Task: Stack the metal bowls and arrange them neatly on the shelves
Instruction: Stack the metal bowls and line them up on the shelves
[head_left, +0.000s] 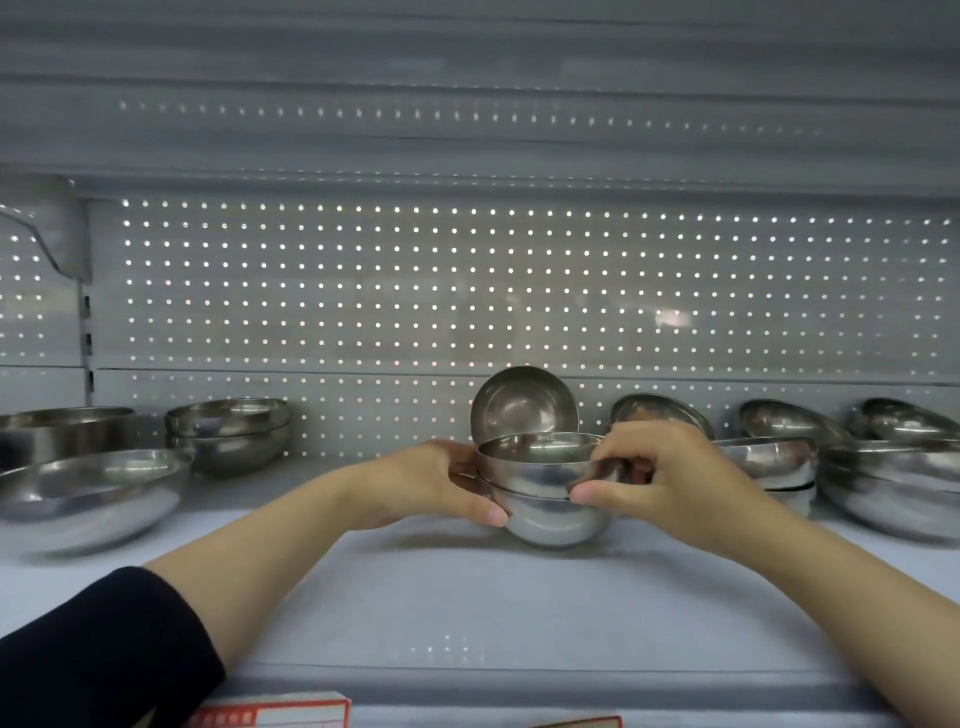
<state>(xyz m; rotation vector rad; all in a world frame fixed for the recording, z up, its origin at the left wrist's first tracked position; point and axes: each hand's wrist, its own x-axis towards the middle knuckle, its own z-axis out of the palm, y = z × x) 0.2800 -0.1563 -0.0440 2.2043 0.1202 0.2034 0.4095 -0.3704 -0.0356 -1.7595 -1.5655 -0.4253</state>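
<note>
The task is partly complete. The nested pair of steel bowls (545, 488) stands mid-shelf (467, 597), held from both sides: the left hand (436, 483) grasps its left wall and the right hand (670, 478) pinches its right rim. Left of the pair, a two-bowl stack (227, 434) is finished. Behind the pair, one tilted bowl (523, 402) leans on the pegboard (467, 286); right of the pair, several bowls (883, 467) lie unevenly and probably remain to be stacked. All surfaces are polished and reflective.

A pale grey perforated metal back panel (519, 291) stands at the far side, light glinting through its holes. Another grey shelf underside (467, 104) hangs above. Red-bordered price labels (275, 714) sit on the near edge.
</note>
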